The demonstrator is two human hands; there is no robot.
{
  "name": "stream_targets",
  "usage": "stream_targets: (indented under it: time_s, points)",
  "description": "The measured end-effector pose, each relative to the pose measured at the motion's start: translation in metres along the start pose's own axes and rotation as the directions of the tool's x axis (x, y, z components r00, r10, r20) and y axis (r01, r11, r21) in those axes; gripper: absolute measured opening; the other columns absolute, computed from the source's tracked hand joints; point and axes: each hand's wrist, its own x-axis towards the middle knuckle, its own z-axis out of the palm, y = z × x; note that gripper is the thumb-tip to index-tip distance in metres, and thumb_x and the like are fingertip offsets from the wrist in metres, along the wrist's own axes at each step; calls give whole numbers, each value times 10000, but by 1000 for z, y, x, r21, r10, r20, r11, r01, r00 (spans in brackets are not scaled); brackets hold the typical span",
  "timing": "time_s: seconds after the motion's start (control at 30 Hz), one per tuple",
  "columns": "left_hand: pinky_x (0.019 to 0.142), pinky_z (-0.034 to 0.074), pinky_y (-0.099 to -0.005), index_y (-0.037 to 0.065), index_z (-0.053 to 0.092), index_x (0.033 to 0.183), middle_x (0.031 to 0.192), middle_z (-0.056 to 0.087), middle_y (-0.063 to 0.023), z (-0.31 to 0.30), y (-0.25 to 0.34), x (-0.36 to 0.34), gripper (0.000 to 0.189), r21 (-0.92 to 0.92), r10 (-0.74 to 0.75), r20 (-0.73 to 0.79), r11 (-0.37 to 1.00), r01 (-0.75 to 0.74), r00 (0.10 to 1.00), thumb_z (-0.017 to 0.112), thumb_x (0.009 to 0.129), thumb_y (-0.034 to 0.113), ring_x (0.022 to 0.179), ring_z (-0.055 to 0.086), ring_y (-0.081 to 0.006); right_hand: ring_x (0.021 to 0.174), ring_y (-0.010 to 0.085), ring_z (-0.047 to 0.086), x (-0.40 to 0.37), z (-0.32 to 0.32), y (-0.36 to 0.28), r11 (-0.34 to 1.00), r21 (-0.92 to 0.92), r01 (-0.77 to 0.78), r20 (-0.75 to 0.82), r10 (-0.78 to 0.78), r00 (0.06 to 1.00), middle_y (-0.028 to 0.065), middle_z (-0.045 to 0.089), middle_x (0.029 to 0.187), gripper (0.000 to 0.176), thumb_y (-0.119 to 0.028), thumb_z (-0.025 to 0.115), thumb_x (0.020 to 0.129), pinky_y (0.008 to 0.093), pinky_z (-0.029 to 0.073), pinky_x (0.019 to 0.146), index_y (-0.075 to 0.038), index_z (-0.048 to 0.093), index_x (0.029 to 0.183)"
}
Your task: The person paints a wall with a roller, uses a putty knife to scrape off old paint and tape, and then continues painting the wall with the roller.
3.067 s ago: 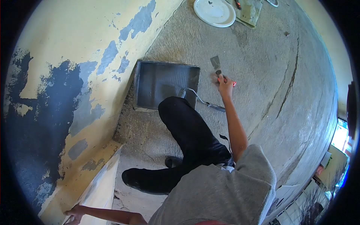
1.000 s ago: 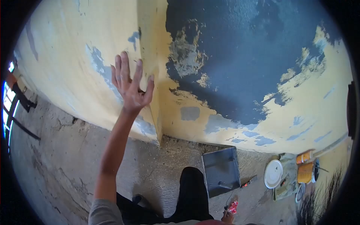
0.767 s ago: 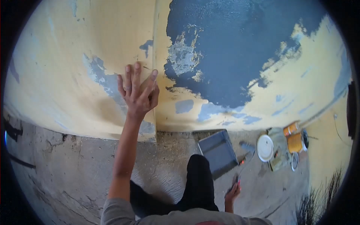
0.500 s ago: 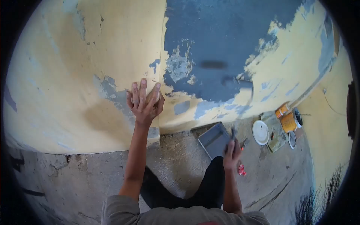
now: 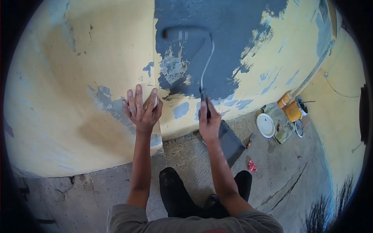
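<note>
My left hand (image 5: 142, 108) lies against the cream wall (image 5: 97, 66) just left of its vertical edge, fingers spread. Something pale shows between its thumb and index finger, too small to make out. My right hand (image 5: 210, 122) is wrapped round the handle of a paint roller (image 5: 186, 28). The roller's bent wire frame runs up from the hand, and its blurred sleeve is over the dark blue-grey painted patch (image 5: 217, 50); whether it touches cannot be told. Below my right forearm, partly hidden, a dark paint tray (image 5: 233, 145) rests on the floor.
On the concrete floor (image 5: 283, 167) to the right are a white lid (image 5: 265, 125), an orange-yellow container (image 5: 293, 113) and another orange container (image 5: 285, 100) by the wall. A putty knife (image 5: 250, 140) and a crumpled red-and-white wrapper (image 5: 252, 166) lie nearer my legs.
My right hand has moved up and left from beside the tray, bringing the roller over the dark painted patch. My left hand stays on the wall while the view has shifted slightly.
</note>
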Motion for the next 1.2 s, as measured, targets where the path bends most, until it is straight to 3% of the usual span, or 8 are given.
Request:
stream_targets:
  time_s: [0.2, 0.33, 0.53, 0.67, 0.77, 0.9, 1.1, 1.2]
  points:
    - [1163, 171, -448, 232, 705, 1157, 1444, 490, -127, -9, 1, 7, 410, -72, -14, 11, 997, 15, 1000, 701, 750, 282, 1375, 388, -339, 495, 114, 453, -101, -10, 62, 985, -142, -100, 35, 106, 994, 106, 480, 568, 314, -208, 542, 990, 295, 398, 469, 19, 614, 1193]
    - [1140, 204, -432, 198, 681, 1207, 1439, 498, -121, -32, -10, 26, 450, -96, 48, 88, 995, -39, 995, 672, 767, 288, 1373, 391, -336, 500, 118, 455, -47, -7, 22, 992, -56, 111, -31, -113, 993, 120, 487, 581, 286, -195, 544, 986, 310, 407, 477, 19, 625, 1158]
    - [1129, 176, -465, 171, 548, 1370, 1500, 422, -120, -28, -13, 113, 608, -106, -72, 6, 992, 73, 997, 661, 808, 376, 1414, 328, -314, 441, 73, 424, -11, -1, -20, 992, 122, 40, 19, -42, 999, 18, 499, 545, 295, -221, 567, 991, 254, 324, 424, 42, 654, 1094]
    - [1161, 129, -474, 178, 587, 1336, 1492, 431, -122, -15, -7, 128, 582, 33, -83, -53, 996, 85, 995, 639, 815, 433, 1417, 320, -309, 323, 80, 403, -74, -20, 7, 720, 354, -597, 478, 410, 777, 5, 511, 519, 295, -297, 560, 997, 272, 288, 313, -23, 638, 921]
    - [1179, 92, -474, 179, 575, 1349, 1489, 432, -123, -13, -10, 123, 605, 25, -66, -47, 997, 67, 997, 613, 829, 487, 1425, 307, -304, 315, 83, 387, -69, -22, -4, 608, 353, -711, 568, 465, 680, 8, 492, 500, 333, -334, 554, 997, 258, 271, 304, -30, 592, 866]
    - [1181, 92, -465, 175, 579, 1344, 1487, 434, -126, -11, -9, 121, 607, 47, -77, -39, 996, 79, 996, 617, 822, 482, 1433, 295, -304, 444, 295, 496, -10, -1, -21, 926, 122, -357, 343, 298, 891, 143, 496, 517, 528, -428, 464, 1013, 424, 415, 471, 42, 581, 802]
    - [1182, 92, -464, 174, 575, 1346, 1488, 430, -135, -9, -7, 122, 612, 46, -92, -46, 994, 94, 995, 624, 808, 462, 1435, 293, -304, 810, 506, 609, -32, -4, -9, 965, -145, -220, 237, 250, 939, 316, 626, 777, 574, -418, 380, 1025, 532, 476, 697, 90, 629, 922]
    - [1181, 98, -464, 174, 571, 1351, 1492, 424, -135, -11, -7, 120, 625, 52, -83, -39, 995, 85, 996, 629, 800, 462, 1434, 295, -303, 742, 525, 590, -69, -3, 19, 943, -197, -270, 270, 317, 909, 324, 594, 726, 587, -388, 373, 1034, 508, 444, 601, 105, 598, 810]
